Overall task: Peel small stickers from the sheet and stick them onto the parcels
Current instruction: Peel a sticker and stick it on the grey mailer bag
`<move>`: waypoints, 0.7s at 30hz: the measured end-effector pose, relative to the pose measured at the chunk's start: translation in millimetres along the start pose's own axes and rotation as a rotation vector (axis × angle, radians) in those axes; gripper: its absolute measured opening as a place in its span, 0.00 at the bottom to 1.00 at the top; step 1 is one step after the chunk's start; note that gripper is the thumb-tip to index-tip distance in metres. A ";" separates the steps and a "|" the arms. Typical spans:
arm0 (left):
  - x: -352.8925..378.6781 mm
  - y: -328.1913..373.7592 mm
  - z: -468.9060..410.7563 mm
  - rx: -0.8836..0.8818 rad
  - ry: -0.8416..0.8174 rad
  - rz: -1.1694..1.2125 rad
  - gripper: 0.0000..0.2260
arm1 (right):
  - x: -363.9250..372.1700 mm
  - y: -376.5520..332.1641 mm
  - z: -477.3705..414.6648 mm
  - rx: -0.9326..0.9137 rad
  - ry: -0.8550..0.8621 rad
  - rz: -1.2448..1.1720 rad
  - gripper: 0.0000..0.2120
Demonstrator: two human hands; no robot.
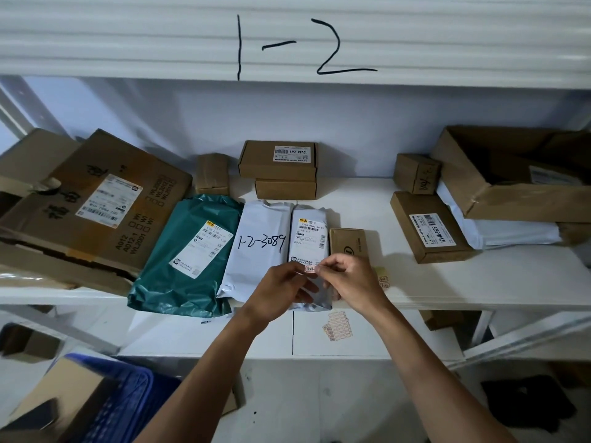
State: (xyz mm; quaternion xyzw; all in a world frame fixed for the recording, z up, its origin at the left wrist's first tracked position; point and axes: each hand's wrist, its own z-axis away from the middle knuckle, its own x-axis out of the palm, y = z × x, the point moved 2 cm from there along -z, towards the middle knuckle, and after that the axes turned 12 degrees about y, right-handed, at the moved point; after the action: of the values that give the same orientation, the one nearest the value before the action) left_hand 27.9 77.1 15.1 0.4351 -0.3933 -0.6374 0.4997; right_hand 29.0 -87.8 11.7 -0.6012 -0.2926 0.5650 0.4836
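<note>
A small red-bordered sticker point(310, 268) sits between the fingertips of my left hand point(283, 290) and my right hand point(350, 279); both pinch it over the near end of a narrow grey parcel point(308, 231) with a shipping label. Left of that lie a white parcel point(259, 247) marked 1-2-3089 and a green parcel point(188, 254). A small brown box point(347, 241) lies just right of the grey parcel, partly behind my right hand. The sticker sheet point(339, 326) lies on the lower shelf below my hands. Two more small stickers point(383, 282) sit right of my right hand.
The white shelf point(479, 282) also carries large cardboard boxes point(89, 206) at left, stacked small boxes point(278, 169) at the back, and labelled boxes point(430, 228) at right. A blue crate point(128, 401) stands at the bottom left.
</note>
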 end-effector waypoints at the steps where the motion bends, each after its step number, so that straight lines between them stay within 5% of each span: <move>1: 0.5 0.5 -1.2 0.000 -0.002 0.005 0.11 | -0.2 -0.5 -0.5 -0.006 -0.002 0.001 0.04; 21: 2.6 3.3 -18.2 0.068 0.001 -0.038 0.10 | -5.6 -10.7 -5.1 -0.061 0.020 -0.037 0.04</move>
State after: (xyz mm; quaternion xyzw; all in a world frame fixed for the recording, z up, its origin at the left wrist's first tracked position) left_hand 45.9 72.7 12.1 0.4594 -0.4060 -0.6331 0.4725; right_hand 35.0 -90.3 23.1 -0.6158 -0.3157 0.5407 0.4784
